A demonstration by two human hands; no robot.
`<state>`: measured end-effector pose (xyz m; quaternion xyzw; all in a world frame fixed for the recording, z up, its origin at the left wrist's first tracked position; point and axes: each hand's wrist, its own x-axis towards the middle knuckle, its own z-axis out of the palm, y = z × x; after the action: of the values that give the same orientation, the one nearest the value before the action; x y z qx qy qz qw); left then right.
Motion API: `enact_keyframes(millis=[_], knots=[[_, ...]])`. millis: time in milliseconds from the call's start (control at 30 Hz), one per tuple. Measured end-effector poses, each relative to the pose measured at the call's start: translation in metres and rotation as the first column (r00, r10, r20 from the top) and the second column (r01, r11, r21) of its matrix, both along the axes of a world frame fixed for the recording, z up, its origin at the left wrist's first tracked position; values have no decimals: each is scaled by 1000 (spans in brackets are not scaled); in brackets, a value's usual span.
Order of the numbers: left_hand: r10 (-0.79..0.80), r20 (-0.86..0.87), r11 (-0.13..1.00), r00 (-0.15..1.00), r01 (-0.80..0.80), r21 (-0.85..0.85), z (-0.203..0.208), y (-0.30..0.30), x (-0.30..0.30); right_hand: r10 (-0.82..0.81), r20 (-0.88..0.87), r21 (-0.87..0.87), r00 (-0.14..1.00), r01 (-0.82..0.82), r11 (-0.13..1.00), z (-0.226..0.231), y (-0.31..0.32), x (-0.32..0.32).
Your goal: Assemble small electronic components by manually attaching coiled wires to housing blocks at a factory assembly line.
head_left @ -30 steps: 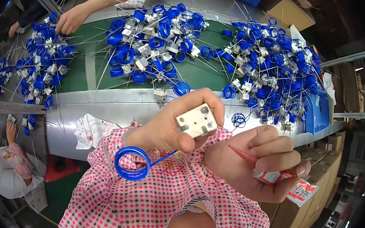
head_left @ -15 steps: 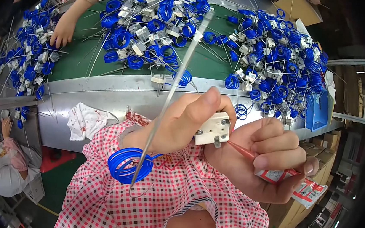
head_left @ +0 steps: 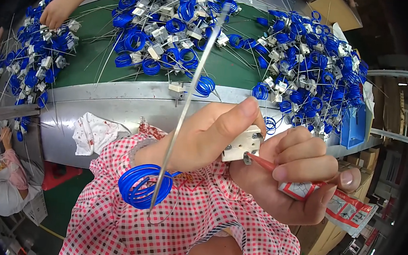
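Between thumb and fingers, my left hand (head_left: 213, 133) grips a capillary thermostat by its white block (head_left: 243, 144), with the screws and small metal terminals facing up. From it hang a blue coil (head_left: 143, 186) and a long straight metal probe (head_left: 189, 102) that crosses in front of my wrist. My right hand (head_left: 297, 174) is wrapped round a red and white squeeze tube (head_left: 352, 211). The tube's red pointed nozzle (head_left: 263, 163) meets the block beside a metal terminal at its lower edge. The inner side of the block is hidden by my fingers.
Heaps of similar blue-coiled thermostats (head_left: 174, 27) cover the green belt (head_left: 91, 59), with another pile (head_left: 311, 69) at right. One thermostat (head_left: 177, 87) lies on the metal ledge. A stained white cloth (head_left: 94, 135), a blue bin (head_left: 354, 123) and a co-worker's hand (head_left: 56, 11) are nearby.
The nozzle has shifted left, from the block's corner to beside the terminal. The tube's tail swings lower right. The co-worker's hand moved up and left, and the left pile shifted.
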<state>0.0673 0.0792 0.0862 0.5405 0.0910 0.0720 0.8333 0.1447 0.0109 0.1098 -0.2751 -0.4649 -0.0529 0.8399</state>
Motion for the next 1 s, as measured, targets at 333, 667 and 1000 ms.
enact_keyframes(millis=[333, 667, 1000], knots=[[-31, -58, 999, 998, 33, 24, 6, 1, 2, -50, 118, -63, 992, 57, 996, 0, 0, 3], [69, 13, 990, 998, -67, -128, -3, -2, 1, -177, 244, -64, 954, 198, 978, -7, -1, 1], [-15, 45, 996, 999, 19, -90, 2, 1, 0, 277, 7, -68, 961, -276, 959, -1, -2, 11]])
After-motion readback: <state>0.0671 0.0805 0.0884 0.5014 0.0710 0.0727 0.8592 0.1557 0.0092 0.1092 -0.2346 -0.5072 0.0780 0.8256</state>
